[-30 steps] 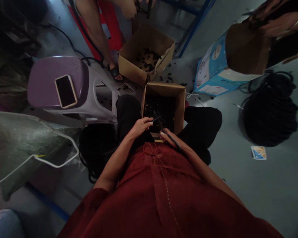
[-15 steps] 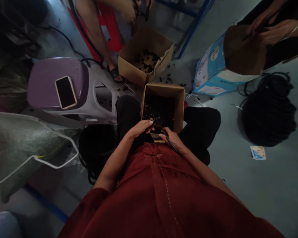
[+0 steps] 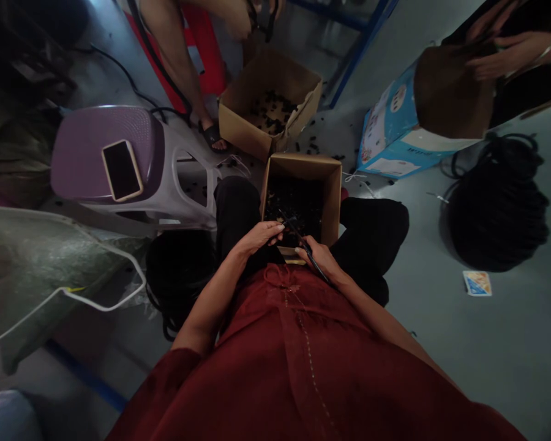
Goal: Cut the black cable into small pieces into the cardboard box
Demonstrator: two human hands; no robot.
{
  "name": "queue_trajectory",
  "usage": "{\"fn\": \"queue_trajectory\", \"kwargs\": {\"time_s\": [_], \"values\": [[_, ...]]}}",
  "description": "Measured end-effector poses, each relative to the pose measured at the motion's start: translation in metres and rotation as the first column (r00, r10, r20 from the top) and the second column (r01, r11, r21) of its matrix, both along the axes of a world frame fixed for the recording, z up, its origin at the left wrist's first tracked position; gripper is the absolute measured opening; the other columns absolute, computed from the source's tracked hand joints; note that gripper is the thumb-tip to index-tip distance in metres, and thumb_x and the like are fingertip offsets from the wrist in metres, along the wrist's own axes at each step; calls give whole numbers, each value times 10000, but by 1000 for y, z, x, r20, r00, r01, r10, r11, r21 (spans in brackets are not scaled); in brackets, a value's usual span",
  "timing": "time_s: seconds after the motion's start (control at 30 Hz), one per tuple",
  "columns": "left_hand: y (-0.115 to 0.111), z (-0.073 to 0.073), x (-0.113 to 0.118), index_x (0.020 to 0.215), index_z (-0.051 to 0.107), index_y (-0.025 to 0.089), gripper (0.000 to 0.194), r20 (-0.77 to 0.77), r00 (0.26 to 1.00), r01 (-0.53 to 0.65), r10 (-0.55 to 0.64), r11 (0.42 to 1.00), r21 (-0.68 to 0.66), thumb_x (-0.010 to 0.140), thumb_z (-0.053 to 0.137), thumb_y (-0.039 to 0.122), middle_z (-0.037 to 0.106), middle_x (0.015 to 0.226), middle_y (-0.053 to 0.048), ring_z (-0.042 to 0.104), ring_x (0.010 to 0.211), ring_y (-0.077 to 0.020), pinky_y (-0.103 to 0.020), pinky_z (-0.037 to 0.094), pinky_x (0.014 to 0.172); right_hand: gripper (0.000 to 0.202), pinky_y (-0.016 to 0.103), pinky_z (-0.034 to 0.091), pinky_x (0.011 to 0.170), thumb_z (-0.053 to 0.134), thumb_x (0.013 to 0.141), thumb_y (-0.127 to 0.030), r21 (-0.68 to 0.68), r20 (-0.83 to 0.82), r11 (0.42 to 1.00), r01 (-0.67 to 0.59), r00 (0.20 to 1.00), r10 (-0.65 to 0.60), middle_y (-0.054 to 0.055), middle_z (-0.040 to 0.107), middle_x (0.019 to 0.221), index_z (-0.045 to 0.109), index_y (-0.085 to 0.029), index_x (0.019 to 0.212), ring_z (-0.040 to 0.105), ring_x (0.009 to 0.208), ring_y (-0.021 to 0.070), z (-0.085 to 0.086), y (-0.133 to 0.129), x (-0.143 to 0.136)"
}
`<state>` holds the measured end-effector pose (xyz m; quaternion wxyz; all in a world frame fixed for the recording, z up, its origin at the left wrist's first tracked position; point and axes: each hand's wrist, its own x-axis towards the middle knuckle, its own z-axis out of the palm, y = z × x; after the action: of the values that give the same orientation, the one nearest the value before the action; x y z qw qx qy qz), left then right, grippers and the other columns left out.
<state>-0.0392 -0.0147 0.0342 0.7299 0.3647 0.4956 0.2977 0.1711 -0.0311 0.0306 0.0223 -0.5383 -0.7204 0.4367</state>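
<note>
Between my knees stands an open cardboard box with many small black pieces inside. Over its near edge, my left hand pinches a small black piece. My right hand is closed around a long dark tool, which looks like scissors or pliers. The tool's tip points up and left and meets the black piece by my left fingertips. The fine shape of the tool and piece is too dark to make out.
A second cardboard box holds black pieces. A phone lies on a purple stool at left. A blue box, a black coil and a person's hands are at right. Another person sits beyond.
My two hands have barely moved. At upper right, the other person's hands have shifted slightly over the blue box.
</note>
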Motion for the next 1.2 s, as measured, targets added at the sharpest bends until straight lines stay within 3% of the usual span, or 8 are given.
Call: {"fn": "queue_trajectory", "kwargs": {"time_s": [0.17, 0.33, 0.53, 0.67, 0.83, 1.0, 1.1, 1.2], "values": [[1, 1, 1, 777, 566, 118, 336, -43, 999, 9, -8, 1000, 20, 752, 555, 453, 512, 656, 11, 382, 481, -35, -190, 281, 459, 351, 280, 417, 709, 472, 829, -410, -17, 1, 1000, 2, 1000, -2, 74, 637, 934, 498, -198, 1108, 593, 818, 202, -3, 1, 0], [-1, -4, 1, 673, 543, 133, 334, -227, 973, 76, -43, 987, 140, 799, 483, 436, 498, 590, 18, 378, 477, -50, -194, 282, 476, 407, 302, 423, 775, 469, 839, -410, -76, -13, 997, 16, 1000, -17, 100, 611, 1098, 465, -191, 1182, 585, 933, 221, -5, 3, -1], [-5, 0, 3, 737, 619, 161, 274, -630, 776, 262, 32, 892, 368, 838, 464, 363, 599, 701, -34, 515, 663, -128, -222, 347, 606, 441, 323, 424, 801, 437, 856, -444, -105, 14, 994, -14, 1000, 16, 127, 594, 1146, 446, -171, 1203, 579, 984, 248, -3, 2, 2], [-7, -2, 8, 896, 638, 182, 229, -741, 666, 319, 92, 862, 394, 842, 487, 345, 632, 881, -75, 557, 839, -177, -242, 372, 729, 439, 317, 427, 790, 431, 861, -453, -108, 9, 994, -19, 1000, 20, 127, 599, 1140, 447, -174, 1200, 583, 977, 244, -4, 2, 3], [-16, -13, 17, 935, 626, 169, 294, -802, 586, 355, 121, 851, 387, 877, 414, 366, 615, 850, -88, 556, 792, -179, -257, 373, 718, 400, 298, 421, 753, 423, 859, -460, -132, 69, 991, -19, 997, 29, 116, 623, 1071, 476, -183, 1143, 592, 937, 244, -3, 2, 2], [-14, -18, 20, 928, 622, 153, 248, -662, 734, 199, 149, 886, 419, 846, 467, 328, 620, 868, -72, 552, 790, -168, -263, 385, 723, 366, 278, 403, 678, 428, 850, -467, -105, 132, 994, -12, 991, 26, 100, 641, 954, 499, -194, 1084, 599, 849, 235, -1, 3, 2], [-8, -14, 17, 871, 598, 143, 247, -455, 890, 87, 29, 969, 232, 830, 465, 347, 602, 769, -32, 518, 632, -115, -233, 386, 598, 382, 280, 394, 697, 440, 843, -472, -67, 130, 997, -34, 991, 42, 104, 627, 991, 491, -191, 1097, 588, 877, 232, -3, 3, 3], [-5, -9, 14, 787, 549, 131, 284, -245, 969, 54, -40, 997, 52, 836, 428, 384, 573, 710, -17, 456, 520, -72, -209, 352, 499, 395, 285, 391, 704, 442, 840, -477, -50, 143, 998, -33, 989, 40, 108, 618, 1026, 488, -192, 1109, 579, 895, 233, -6, 3, 4]]}}
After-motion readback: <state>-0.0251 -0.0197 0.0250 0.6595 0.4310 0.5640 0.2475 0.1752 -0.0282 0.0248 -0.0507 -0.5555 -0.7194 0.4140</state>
